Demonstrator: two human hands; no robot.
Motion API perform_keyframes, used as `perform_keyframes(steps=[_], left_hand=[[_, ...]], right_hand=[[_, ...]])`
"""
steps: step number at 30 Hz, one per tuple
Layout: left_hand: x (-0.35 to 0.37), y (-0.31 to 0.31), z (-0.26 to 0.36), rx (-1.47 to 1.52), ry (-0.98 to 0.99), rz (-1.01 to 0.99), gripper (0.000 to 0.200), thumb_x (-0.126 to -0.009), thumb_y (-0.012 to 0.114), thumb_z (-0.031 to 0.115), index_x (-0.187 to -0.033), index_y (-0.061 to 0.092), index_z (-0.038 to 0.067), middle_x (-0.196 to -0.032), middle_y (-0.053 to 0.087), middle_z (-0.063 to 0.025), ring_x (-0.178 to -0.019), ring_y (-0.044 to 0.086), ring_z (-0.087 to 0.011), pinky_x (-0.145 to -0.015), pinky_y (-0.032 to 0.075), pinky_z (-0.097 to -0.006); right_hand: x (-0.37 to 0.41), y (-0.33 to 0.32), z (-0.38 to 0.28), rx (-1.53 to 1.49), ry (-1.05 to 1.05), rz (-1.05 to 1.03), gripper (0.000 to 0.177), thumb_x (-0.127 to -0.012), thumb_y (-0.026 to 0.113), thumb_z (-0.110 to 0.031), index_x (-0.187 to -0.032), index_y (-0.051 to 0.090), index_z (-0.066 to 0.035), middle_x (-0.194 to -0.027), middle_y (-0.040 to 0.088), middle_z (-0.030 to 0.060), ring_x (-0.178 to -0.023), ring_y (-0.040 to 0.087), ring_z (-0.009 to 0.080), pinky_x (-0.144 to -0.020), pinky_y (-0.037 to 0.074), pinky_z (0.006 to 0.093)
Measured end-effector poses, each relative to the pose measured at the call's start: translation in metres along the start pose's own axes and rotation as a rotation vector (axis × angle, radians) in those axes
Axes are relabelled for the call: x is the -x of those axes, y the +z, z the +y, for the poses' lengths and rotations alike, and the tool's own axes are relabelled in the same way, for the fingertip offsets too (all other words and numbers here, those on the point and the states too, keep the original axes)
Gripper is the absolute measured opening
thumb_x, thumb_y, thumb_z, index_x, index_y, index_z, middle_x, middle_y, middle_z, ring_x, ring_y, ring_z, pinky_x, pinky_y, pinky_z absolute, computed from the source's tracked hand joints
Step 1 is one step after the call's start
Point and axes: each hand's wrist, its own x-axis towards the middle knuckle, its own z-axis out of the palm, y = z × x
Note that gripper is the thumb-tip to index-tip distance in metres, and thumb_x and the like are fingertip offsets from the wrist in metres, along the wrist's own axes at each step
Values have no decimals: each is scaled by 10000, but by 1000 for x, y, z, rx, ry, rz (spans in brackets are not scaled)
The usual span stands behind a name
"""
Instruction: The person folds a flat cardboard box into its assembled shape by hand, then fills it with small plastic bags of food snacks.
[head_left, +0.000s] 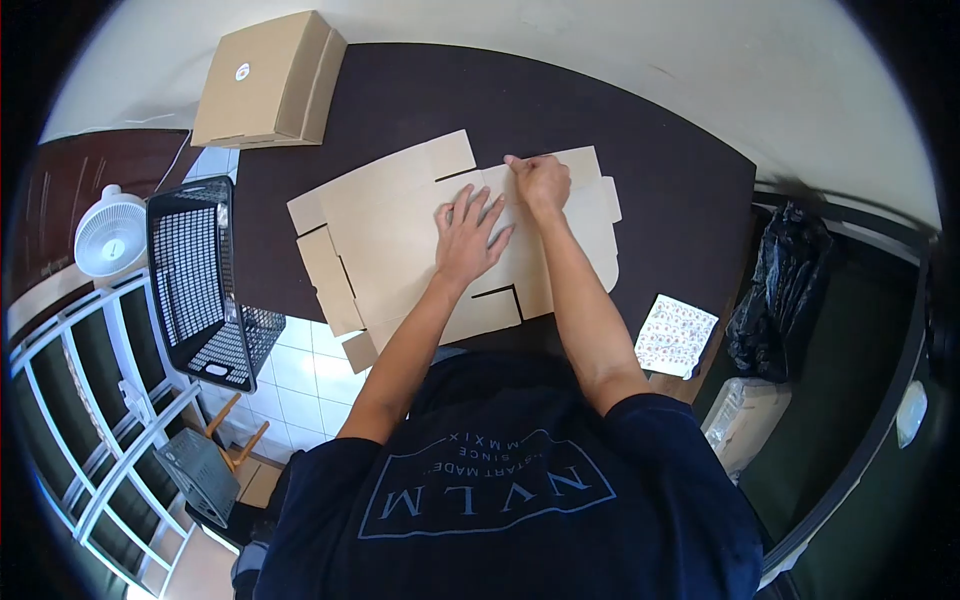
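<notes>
An unfolded flat cardboard box [385, 245] with cut slots and flaps lies on the dark table in front of me. My left hand [470, 238] rests palm down on its middle, fingers spread. At the far edge, right of centre, my right hand [542, 185] is closed, its fingers curled at the cardboard's edge beside a flap. The thumb side points left, and the fingertips are partly hidden. Slots [497, 292] show along the near edge. Rounded flaps stick out at the right end.
A closed cardboard box [262, 85] stands at the table's far left. A black plastic basket [190, 285] and a white fan [110, 235] are to the left. A patterned white square [676, 337] lies near the right edge, beside a black plastic bag [778, 290].
</notes>
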Motion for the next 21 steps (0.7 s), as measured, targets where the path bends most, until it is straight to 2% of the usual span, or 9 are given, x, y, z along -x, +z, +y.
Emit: perform_keyframes(steps=[1, 5, 7, 8, 10, 15, 18, 20, 21], left_hand=[[0, 0, 1, 7, -6, 17, 488, -845, 645, 358, -1286, 576, 162, -1356, 482, -99, -1323, 347, -301, -1009, 242, -503], [-1, -2, 0, -26, 12, 16, 482, -864, 621, 383, -1284, 578, 151, -1339, 504, -100, -1306, 368, -296, -989, 270, -494], [-1, -2, 0, -18, 10, 15, 479, -863, 624, 380, -1282, 580, 152, -1341, 501, -101, -1308, 363, -296, -992, 270, -494], [0, -2, 0, -15, 8, 13, 479, -863, 624, 380, -1282, 580, 152, -1341, 501, -101, -1308, 363, -296, -992, 270, -494], [-1, -1, -1, 0, 5, 4, 498, -857, 634, 377, -1299, 567, 159, -1346, 491, -101, -1322, 345, -296, -1012, 243, -500], [-3, -2, -4, 2, 9, 12, 487, -868, 613, 382, -1294, 569, 150, -1346, 492, -98, -1319, 345, -293, -1003, 257, -499], [3, -3, -2, 0, 4, -2, 486, -882, 588, 395, -1297, 565, 143, -1349, 490, -92, -1321, 339, -288, -996, 270, -501], [1, -3, -6, -1, -2, 1, 491, -885, 583, 400, -1303, 560, 143, -1353, 489, -90, -1324, 334, -286, -997, 269, -503], [1, -3, -6, 12, 2, 9, 491, -877, 597, 391, -1301, 563, 145, -1351, 492, -98, -1319, 346, -291, -994, 263, -498]], right_hand=[[-5, -6, 7, -41, 19, 80, 453, -776, 719, -507, -704, 728, -59, -696, 682, 168, -772, 685, 320, -757, 533, 413], [-35, -33, 33, 26, 189, 29, 430, -764, 748, -475, -743, 738, -46, -801, 705, 180, -808, 691, 329, -803, 531, 426], [-47, -38, 44, -143, 283, -17, 441, -761, 786, -430, -627, 669, -26, -616, 657, 91, -542, 664, 188, -579, 537, 312], [-51, -40, 48, -141, 284, -18, 441, -761, 786, -430, -627, 669, -26, -616, 657, 91, -542, 664, 188, -579, 537, 312], [-53, -50, 40, -399, 476, 20, 398, -753, 817, -354, -615, 637, -27, -596, 633, 53, -467, 625, 132, -472, 490, 254], [-57, -59, 32, -456, 541, 76, 369, -804, 781, -313, -646, 632, -14, -593, 627, 55, -499, 639, 147, -431, 460, 242], [-47, -55, 25, -475, 592, 150, 364, -838, 745, -280, -643, 643, 10, -611, 646, 88, -477, 639, 165, -434, 512, 284], [-54, -49, 34, -714, 702, 241, 377, -868, 718, -284, -665, 612, 16, -623, 632, 87, -495, 632, 154, -419, 475, 262], [-52, -49, 33, -640, 662, 230, 401, -874, 710, -283, -645, 584, 22, -640, 628, 98, -474, 622, 149, -395, 469, 258]])
